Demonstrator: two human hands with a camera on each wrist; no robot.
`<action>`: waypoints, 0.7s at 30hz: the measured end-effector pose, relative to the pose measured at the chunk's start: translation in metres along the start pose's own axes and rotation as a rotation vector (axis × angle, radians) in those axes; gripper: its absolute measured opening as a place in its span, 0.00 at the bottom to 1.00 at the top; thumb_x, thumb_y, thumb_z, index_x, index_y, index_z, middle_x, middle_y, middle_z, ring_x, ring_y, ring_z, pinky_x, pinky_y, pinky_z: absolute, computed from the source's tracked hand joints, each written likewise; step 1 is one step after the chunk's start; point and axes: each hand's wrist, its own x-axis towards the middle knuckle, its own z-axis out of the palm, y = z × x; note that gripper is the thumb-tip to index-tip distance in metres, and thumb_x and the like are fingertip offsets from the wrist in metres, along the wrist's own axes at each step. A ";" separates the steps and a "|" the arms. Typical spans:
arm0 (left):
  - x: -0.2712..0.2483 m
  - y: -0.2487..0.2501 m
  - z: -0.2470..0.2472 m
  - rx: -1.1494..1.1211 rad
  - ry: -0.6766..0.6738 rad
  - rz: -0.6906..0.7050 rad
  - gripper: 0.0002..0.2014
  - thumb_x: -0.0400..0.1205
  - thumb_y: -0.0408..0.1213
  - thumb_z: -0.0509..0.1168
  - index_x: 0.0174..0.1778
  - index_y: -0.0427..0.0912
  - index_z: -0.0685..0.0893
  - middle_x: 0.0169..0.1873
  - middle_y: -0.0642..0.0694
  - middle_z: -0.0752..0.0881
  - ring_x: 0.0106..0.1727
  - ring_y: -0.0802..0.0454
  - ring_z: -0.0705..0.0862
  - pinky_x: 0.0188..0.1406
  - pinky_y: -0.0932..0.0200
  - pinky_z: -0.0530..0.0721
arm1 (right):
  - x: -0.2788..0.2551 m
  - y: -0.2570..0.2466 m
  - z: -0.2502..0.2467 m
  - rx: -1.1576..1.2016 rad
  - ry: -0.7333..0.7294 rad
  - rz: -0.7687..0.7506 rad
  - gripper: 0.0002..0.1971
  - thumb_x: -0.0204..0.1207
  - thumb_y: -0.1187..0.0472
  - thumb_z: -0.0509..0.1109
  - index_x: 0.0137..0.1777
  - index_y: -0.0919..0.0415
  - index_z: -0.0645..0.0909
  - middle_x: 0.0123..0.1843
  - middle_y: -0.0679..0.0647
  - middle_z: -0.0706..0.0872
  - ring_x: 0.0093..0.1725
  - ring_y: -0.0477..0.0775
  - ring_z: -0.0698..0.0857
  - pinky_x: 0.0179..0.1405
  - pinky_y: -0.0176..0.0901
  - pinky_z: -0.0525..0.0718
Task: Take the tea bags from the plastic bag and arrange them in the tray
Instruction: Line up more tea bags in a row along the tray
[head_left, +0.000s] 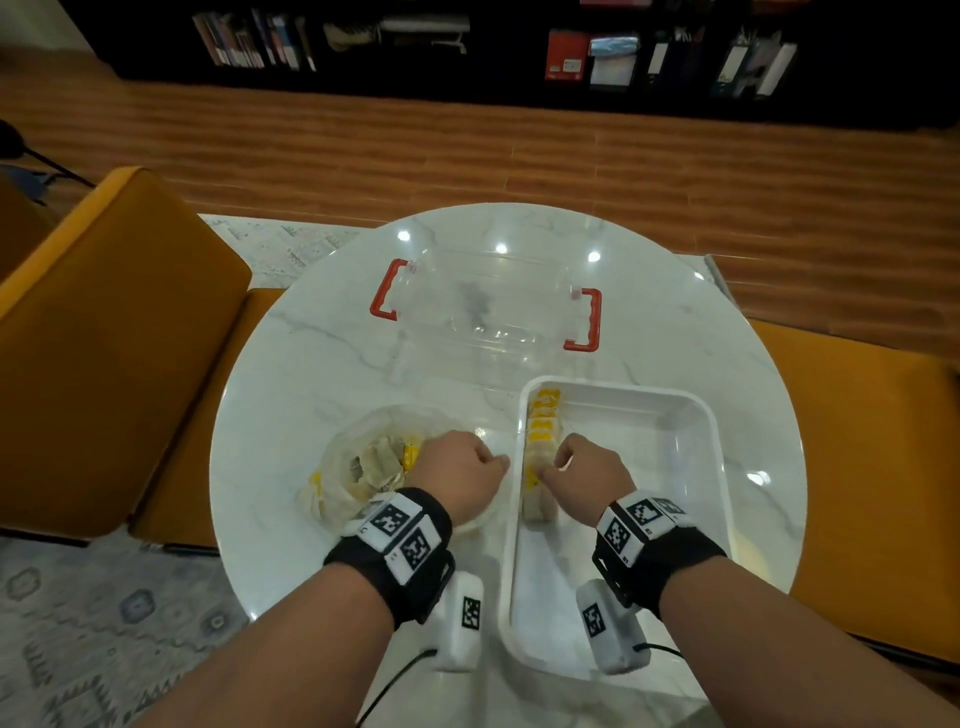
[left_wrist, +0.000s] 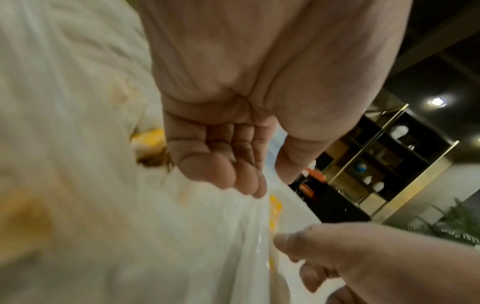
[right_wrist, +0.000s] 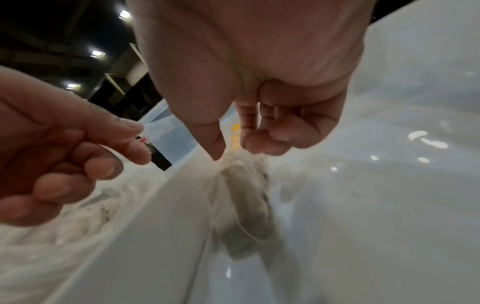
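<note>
Head view: right hand (head_left: 584, 470) setting a tea bag (right_wrist: 241, 207) into the tray (head_left: 696, 415).
Grip pinches the bag's top; left hand (head_left: 462, 467) loosely curled, empty. Advise seating it flush against the row (head_left: 540, 431) ahead.

We find no words, brand names or numbers that can be read in any of the three views. The only signs are black-and-white square code markers on the wrist bands (head_left: 402, 532), and on the white camera units below them; they carry patterns, not letters. The yellow tags on the tea bags (head_left: 543, 415) standing along the left wall of the tray (head_left: 711, 467) show pale marks that may be print, but these are too blurred for us to read. Beyond the tray, the spines and box faces on the dark bookshelf (head_left: 571, 57) are too small to make out.
</note>
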 end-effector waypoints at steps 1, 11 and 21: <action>0.001 -0.004 -0.013 -0.008 0.057 0.014 0.13 0.82 0.47 0.65 0.39 0.42 0.85 0.36 0.45 0.89 0.40 0.45 0.89 0.44 0.51 0.89 | -0.001 -0.006 -0.003 0.013 0.024 -0.045 0.10 0.74 0.47 0.68 0.43 0.52 0.74 0.38 0.51 0.83 0.40 0.53 0.83 0.37 0.44 0.78; -0.006 -0.059 -0.064 0.667 -0.137 0.173 0.12 0.84 0.39 0.58 0.51 0.43 0.87 0.49 0.42 0.88 0.50 0.44 0.84 0.46 0.55 0.79 | -0.008 -0.076 0.031 -0.277 -0.219 -0.542 0.11 0.79 0.48 0.65 0.58 0.40 0.85 0.78 0.54 0.65 0.76 0.59 0.63 0.75 0.55 0.66; -0.003 -0.088 -0.064 0.729 -0.220 0.194 0.12 0.79 0.49 0.68 0.44 0.43 0.88 0.34 0.48 0.79 0.40 0.48 0.78 0.38 0.60 0.72 | -0.005 -0.093 0.047 -0.328 -0.154 -0.481 0.36 0.73 0.70 0.65 0.81 0.51 0.60 0.82 0.50 0.58 0.69 0.63 0.77 0.66 0.51 0.78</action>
